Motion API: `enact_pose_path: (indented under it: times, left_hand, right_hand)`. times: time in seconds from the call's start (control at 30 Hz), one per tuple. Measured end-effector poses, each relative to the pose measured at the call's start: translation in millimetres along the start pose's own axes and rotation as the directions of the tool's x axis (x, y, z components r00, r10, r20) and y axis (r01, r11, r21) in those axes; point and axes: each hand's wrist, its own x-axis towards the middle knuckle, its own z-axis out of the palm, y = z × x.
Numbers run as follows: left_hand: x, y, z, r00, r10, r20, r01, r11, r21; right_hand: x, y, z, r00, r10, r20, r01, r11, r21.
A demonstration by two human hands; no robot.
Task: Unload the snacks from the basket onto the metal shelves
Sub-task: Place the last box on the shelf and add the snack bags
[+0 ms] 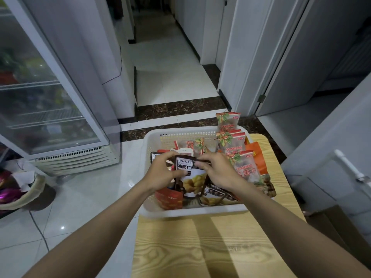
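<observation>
A white plastic basket (pixel 192 212) full of snack packets stands on a light wooden table (pixel 200 247). Both my hands are inside it, on a dark brown chestnut packet (pixel 191 178) with a white label. My left hand (pixel 163 173) grips the packet's left side, thumb on its front. My right hand (pixel 217 170) pinches its top right edge. Several clear packets with red-and-green print (pixel 232 143) stand along the basket's right side. Orange-red packets (pixel 170 199) lie low in the near left corner. No metal shelves are in sight.
A glass-door fridge (pixel 46 97) with wire racks stands on the left. A round bin (pixel 22 189) with wrappers sits on the tiled floor at far left. A corridor opens straight ahead. A grey door with a handle (pixel 349 167) is close on the right.
</observation>
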Motion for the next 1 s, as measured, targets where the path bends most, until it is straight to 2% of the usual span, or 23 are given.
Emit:
enact_pose_path:
  times: [0.07,0.13,0.27,0.33,0.47,0.57,0.7,0.77,0.93,1.0]
  left_hand:
    - [-2,6,-1,0.998,-0.064,0.001,0.063,0.992,-0.112]
    - [-3,4,-5,0.990,-0.126,0.068,0.138,0.963,-0.232]
    - [-4,6,-7,0.963,-0.162,0.217,0.247,0.855,-0.455]
    - [-3,14,-5,0.939,-0.162,0.302,0.295,0.832,-0.469]
    - [0,22,4,0.907,-0.156,0.391,0.304,0.884,-0.354]
    - [-3,33,14,0.937,-0.159,0.311,0.275,0.884,-0.378]
    - [-7,45,23,0.966,-0.140,0.219,0.220,0.889,-0.401]
    - [-8,49,30,0.968,-0.154,0.196,0.222,0.892,-0.394]
    - [-12,56,48,0.981,-0.186,0.056,0.189,0.845,-0.500]
    - [-11,59,52,0.978,-0.208,-0.010,0.172,0.834,-0.524]
  right_hand:
    - [2,-7,-13,0.999,0.012,-0.036,-0.010,0.997,0.077]
    - [4,-13,-28,0.997,0.040,-0.062,-0.028,0.984,0.175]
    - [5,-23,-52,0.994,0.049,-0.093,-0.016,0.945,0.326]
    - [5,-27,-59,0.995,0.058,-0.084,-0.023,0.929,0.368]
    - [5,-26,-65,0.993,0.080,-0.089,-0.039,0.919,0.392]
    - [2,-23,-69,0.977,0.143,-0.157,-0.056,0.886,0.461]
    - [-7,-16,-65,0.933,0.304,-0.195,-0.120,0.770,0.626]
    - [-11,-11,-59,0.899,0.374,-0.226,-0.105,0.688,0.718]
    - [-26,0,-43,0.867,0.446,-0.223,-0.037,0.503,0.864]
    - [-34,4,-33,0.864,0.467,-0.186,-0.077,0.489,0.869]
